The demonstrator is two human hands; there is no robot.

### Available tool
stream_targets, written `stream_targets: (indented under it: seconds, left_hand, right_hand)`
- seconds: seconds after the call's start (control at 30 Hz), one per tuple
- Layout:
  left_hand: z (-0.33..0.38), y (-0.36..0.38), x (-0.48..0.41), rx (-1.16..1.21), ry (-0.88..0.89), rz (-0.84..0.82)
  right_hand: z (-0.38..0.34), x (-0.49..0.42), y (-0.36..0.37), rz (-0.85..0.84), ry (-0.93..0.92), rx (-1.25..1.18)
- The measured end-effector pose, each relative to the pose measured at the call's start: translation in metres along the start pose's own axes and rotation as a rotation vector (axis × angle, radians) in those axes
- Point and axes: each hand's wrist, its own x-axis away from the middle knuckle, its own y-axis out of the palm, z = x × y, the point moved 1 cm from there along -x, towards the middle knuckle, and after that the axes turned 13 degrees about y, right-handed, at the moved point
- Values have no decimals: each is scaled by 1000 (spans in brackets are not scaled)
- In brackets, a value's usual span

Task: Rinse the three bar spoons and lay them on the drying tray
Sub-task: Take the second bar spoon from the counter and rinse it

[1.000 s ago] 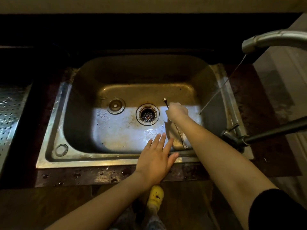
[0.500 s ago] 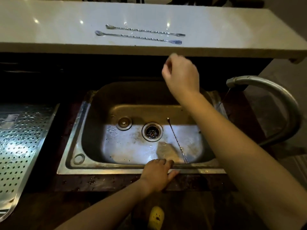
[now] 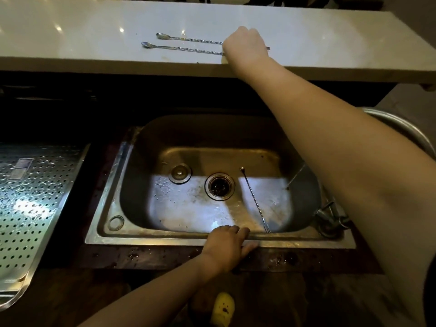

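Observation:
Two twisted-stem bar spoons lie side by side on the white counter (image 3: 82,31), the far spoon (image 3: 188,39) and the near spoon (image 3: 184,49), bowls to the left. My right hand (image 3: 246,47) is down over their right ends with its fingers hidden; the far spoon's tip pokes out past the hand. A third bar spoon (image 3: 253,199) lies in the steel sink (image 3: 106,208), right of the drain (image 3: 219,186). My left hand (image 3: 226,246) rests on the sink's front rim, fingers hooked over the edge. The perforated drying tray (image 3: 30,208) sits at the left and holds no spoon.
A curved faucet (image 3: 401,128) arches at the right behind my forearm, and a thin stream of water (image 3: 296,177) falls into the basin's right side. The tap handle (image 3: 330,218) stands at the sink's right rim. A round plug (image 3: 179,173) lies left of the drain.
My right hand let go of the spoon in the sink and rose to the counter, landing on the two spoons' right ends. My left hand curled over the sink rim. The view tilted up.

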Motion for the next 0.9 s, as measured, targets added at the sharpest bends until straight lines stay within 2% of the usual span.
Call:
stream_targets:
  seconds: [0.3,0.47,0.6,0.77,0.9]
  left_hand:
    - [-1,3,-1,-21,4,-7]
    - [-1,2,-2,-17,10,3]
    - [-1,3,-1,-14,5,4]
    - [1,-1,0,1,4,5]
    - [3,-3,0,0,5,2]
  right_hand:
    - [-4,9,1,82,-112,25]
    - [-7,16,-10,41,-138,67]
    - [-3,18,-4,150,-110,12]
    - [0,40,-7,222,67,-225]
    - [4,84,10,183,268,-651]
